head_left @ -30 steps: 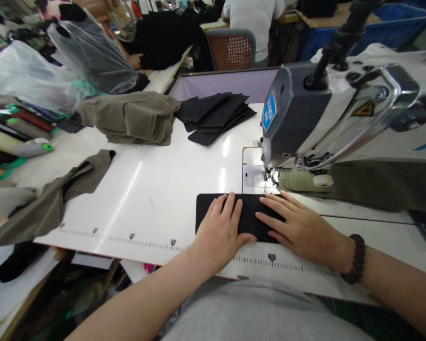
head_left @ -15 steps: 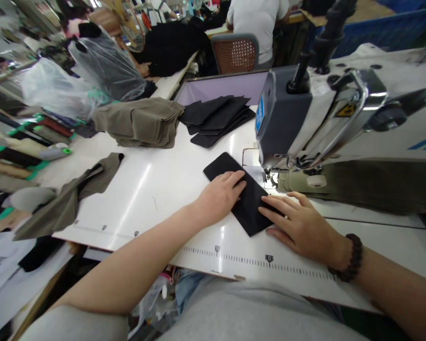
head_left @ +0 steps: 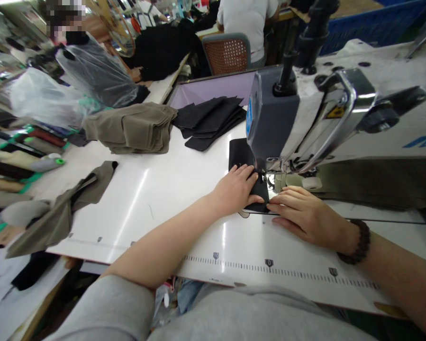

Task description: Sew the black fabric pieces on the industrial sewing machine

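Note:
A black fabric piece (head_left: 238, 151) lies on the white sewing table by the needle area (head_left: 268, 180) of the sewing machine (head_left: 275, 106). Its right edge runs close to the presser foot, and the machine head hides part of it. My left hand (head_left: 236, 190) rests flat on the fabric, fingers stretched out and thumb apart. With fingers extended, my right hand (head_left: 303, 215) lies just right of the fabric's near corner, its fingertips at the edge. Neither hand is closed around the cloth.
Behind are a stack of black pieces (head_left: 211, 121) and a stack of olive-brown pieces (head_left: 131, 128). Thread cones (head_left: 42, 163) and a loose olive piece (head_left: 67, 203) sit at left. Olive cloth (head_left: 369, 182) lies under the machine arm. A person in white (head_left: 246, 28) sits beyond.
The black fabric has turned from a slant to nearly straight and moved toward the presser foot. My left hand moved slightly right with it; my right hand stays beside its near corner.

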